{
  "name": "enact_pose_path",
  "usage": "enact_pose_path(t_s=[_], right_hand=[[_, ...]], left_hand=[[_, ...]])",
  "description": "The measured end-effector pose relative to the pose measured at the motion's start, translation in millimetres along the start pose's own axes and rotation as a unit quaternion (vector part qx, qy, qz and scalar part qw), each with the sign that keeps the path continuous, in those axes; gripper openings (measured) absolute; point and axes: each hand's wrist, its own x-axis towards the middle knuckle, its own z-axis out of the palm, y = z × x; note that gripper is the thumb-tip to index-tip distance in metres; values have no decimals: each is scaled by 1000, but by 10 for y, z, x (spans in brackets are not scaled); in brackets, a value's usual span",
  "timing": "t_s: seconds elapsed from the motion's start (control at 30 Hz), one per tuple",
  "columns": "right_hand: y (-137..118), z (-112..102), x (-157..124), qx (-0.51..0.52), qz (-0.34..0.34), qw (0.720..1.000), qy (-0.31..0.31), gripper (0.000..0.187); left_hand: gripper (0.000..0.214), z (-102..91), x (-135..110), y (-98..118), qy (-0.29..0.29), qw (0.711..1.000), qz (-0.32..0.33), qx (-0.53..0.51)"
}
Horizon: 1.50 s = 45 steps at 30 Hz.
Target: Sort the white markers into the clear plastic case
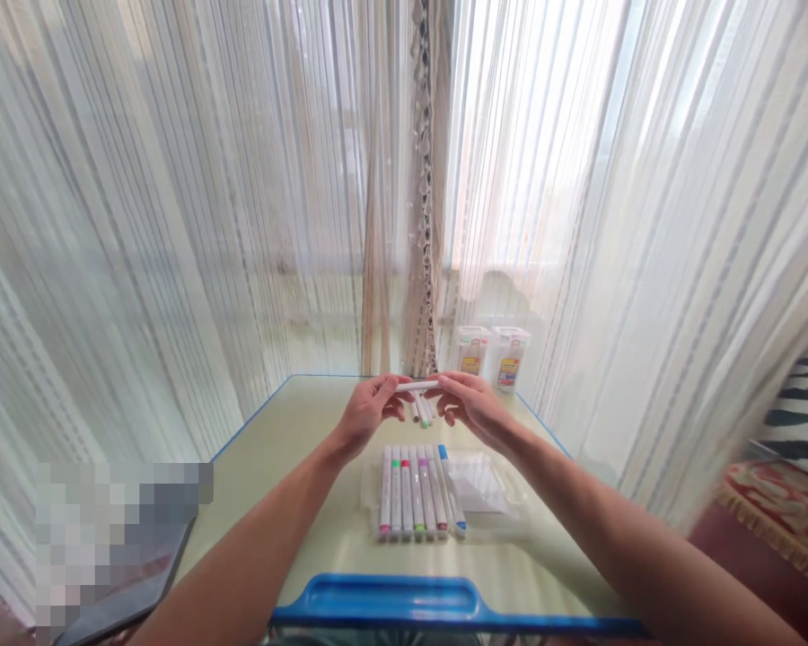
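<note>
Between my two hands a white marker (418, 386) is held level above the far part of the table. My left hand (370, 411) pinches its left end, and my right hand (472, 405) grips its right end. Under the hands lie several loose markers (423, 411), partly covered by my fingers. Closer to me, a row of white markers (404, 493) with coloured bands lies side by side in a clear plastic case (512, 520). At the row's right, a blue-ended marker (452, 493) rests slightly tilted.
Two clear boxes with yellow labels, a left box (471, 352) and a right box (510, 359), stand at the back right. The pale table (242, 511) has a blue edge and a blue front tray (394, 598). Striped curtains (296, 179) hang behind. A dark, partly pixelated object (141, 565) is at left.
</note>
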Motion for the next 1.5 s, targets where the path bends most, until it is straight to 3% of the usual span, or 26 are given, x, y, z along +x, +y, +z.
enact_pose_path(t_s=[0.17, 0.27, 0.37, 0.47, 0.73, 0.97, 1.17, 1.5], right_hand=[[139, -41, -66, 18, -18, 1000, 14, 45], [213, -65, -123, -34, -36, 999, 24, 45], [246, -66, -185, -94, -23, 995, -10, 43], [241, -57, -232, -109, -5, 994, -21, 40], [176, -103, -231, -88, -27, 996, -9, 44], [191, -195, -196, -27, -20, 999, -16, 42], [200, -230, -189, 28, 6, 1000, 5, 27], [236, -264, -170, 10, -17, 998, 63, 27]], left_hand=[[51, 35, -21, 5, -6, 1000, 1, 29], [44, 81, -81, -27, -36, 992, 9, 122], [36, 120, -157, -68, -85, 969, 11, 230], [33, 129, -195, -87, -114, 955, 8, 273], [32, 47, -82, -99, -119, 963, 35, 241], [31, 40, -8, -85, -64, 978, 40, 193], [32, 14, 18, -58, -28, 995, -30, 93], [29, 2, 33, -27, 10, 995, -100, 2]])
